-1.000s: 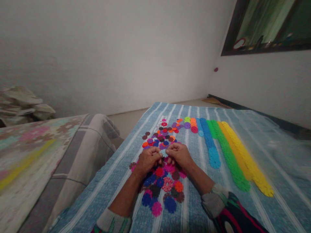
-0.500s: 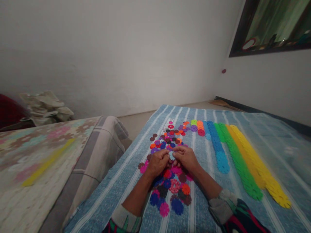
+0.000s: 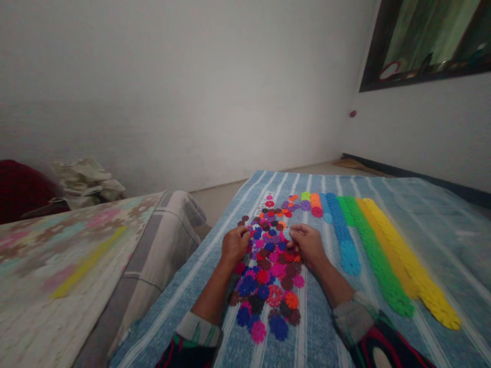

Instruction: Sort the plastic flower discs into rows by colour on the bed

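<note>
My right hand [image 3: 309,245] pinches a pale blue notched plastic disc [image 3: 287,234] by its edge, just above the pile. My left hand [image 3: 235,246] is curled closed at the pile's left side; whether anything sits in its fingertips is hidden. Between and below both hands lies a loose pile of flower-shaped discs [image 3: 278,269] in pink, dark blue, brown, red, orange and purple, many overlapping.
To the right lie overlapping rows of discs: a blue row [image 3: 339,225], a green row [image 3: 378,260] and a yellow row [image 3: 414,268]. Short orange [image 3: 315,200] and purple [image 3: 305,205] rows sit farther back. A floral-covered surface [image 3: 95,255] stands left, across a gap.
My hands have moved apart, the left one leftward and the right one rightward with the pale blue disc. More of the pile between them shows.
</note>
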A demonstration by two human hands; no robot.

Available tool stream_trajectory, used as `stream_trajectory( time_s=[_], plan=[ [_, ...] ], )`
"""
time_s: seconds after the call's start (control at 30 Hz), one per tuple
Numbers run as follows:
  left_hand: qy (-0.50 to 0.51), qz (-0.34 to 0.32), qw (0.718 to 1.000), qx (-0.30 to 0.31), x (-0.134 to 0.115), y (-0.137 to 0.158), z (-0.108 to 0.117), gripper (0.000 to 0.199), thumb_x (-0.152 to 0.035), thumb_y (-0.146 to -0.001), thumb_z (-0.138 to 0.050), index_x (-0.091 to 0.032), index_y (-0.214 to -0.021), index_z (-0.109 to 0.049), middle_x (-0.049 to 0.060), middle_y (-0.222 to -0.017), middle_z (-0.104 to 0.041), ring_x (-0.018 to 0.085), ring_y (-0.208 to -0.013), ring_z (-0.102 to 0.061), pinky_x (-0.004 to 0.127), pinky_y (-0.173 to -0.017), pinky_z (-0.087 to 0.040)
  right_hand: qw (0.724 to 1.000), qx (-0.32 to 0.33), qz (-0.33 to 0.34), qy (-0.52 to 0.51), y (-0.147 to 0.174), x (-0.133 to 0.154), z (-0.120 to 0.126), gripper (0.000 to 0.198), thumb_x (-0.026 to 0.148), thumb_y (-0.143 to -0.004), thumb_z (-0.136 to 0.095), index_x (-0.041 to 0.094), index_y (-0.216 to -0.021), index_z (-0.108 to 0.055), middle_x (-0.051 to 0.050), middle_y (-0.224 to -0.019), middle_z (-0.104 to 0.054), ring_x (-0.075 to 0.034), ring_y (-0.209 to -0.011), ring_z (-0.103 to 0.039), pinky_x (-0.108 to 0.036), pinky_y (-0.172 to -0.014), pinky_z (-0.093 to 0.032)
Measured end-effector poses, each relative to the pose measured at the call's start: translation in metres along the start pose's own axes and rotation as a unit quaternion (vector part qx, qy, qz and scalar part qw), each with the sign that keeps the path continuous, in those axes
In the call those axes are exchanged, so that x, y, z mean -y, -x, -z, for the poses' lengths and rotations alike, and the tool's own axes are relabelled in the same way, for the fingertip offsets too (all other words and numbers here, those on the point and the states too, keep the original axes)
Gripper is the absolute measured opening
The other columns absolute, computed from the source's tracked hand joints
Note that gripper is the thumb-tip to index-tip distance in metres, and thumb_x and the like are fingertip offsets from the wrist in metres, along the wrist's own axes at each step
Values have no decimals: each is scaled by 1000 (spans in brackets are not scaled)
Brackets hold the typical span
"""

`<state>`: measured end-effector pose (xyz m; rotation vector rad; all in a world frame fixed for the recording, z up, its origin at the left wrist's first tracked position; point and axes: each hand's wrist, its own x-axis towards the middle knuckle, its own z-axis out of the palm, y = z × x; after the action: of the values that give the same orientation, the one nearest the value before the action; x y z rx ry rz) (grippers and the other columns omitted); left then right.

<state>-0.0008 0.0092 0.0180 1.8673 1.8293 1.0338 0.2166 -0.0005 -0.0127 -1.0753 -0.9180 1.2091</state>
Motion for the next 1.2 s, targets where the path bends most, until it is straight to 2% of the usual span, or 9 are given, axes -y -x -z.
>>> stream_trajectory(
  time_s=[0.13,0.2,0.33,0.47,0.67,0.83,0.97,1.2],
  plan=[
    [-179,16,982,58,-12,-33,-3,22,-21,-75,-56,-23,-83,-77,6,-86,-74,22,-88,-66,27,-72,-43,999,-34,23,9,-6,-2,8,34,42,-58,-73,17,-79,-65,1,-44,-61,-11,-30,-44,-21,-30,-29],
    [-225,23,970,85,-17,-48,-7,28,-21,-73,-59,-24,-93,-77,8,-97,-75,24,-96,-66,27,-73,-44,998,-48,26,11,-8,-3,11,34,42,-59,-74,16,-81,-67,2,-43,-60,-10,-28,-40,-21,-29,-26],
    [-229,23,964,133,-16,-66,-16,31,-20,-61,-68,-29,-89,-78,5,-88,-76,24,-92,-68,25,-68,-45,998,-55,20,7,-10,-5,15,35,40,-61,-73,15,-84,-68,2,-42,-60,-9,-27,-38,-21,-29,-23],
    [-224,29,964,140,-14,-69,-20,28,-15,-55,-69,-29,-77,-78,2,-80,-75,22,-86,-68,23,-65,-44,999,-49,13,2,-11,-6,15,33,38,-60,-73,15,-82,-67,2,-42,-59,-9,-27,-38,-20,-30,-23],
    [-185,36,976,111,-12,-64,-18,17,-12,-54,-69,-23,-67,-73,2,-72,-71,20,-79,-65,24,-62,-41,999,-52,0,4,-12,-6,14,29,36,-59,-72,16,-78,-65,2,-42,-60,-10,-29,-41,-21,-31,-28],
    [-101,36,990,95,-2,-59,-17,7,-15,-55,-69,-19,-58,-65,-3,-55,-61,14,-63,-58,22,-55,-38,999,-47,3,10,-12,-7,15,30,37,-60,-71,15,-80,-65,2,-42,-59,-10,-30,-42,-20,-31,-28],
    [-39,50,993,98,10,-57,-19,13,-20,-58,-70,-17,-52,-58,-4,-47,-54,11,-50,-51,21,-49,-35,999,-44,3,19,-13,-8,15,33,38,-61,-70,14,-83,-66,3,-42,-58,-10,-30,-43,-19,-32,-27],
    [59,101,990,82,18,-55,-17,22,-27,-58,-73,-17,-52,-55,-4,-44,-54,9,-44,-46,20,-45,-31,999,-44,-10,23,-12,-6,14,29,35,-62,-68,14,-81,-63,3,-41,-58,-9,-30,-43,-18,-33,-28]
  ],
)
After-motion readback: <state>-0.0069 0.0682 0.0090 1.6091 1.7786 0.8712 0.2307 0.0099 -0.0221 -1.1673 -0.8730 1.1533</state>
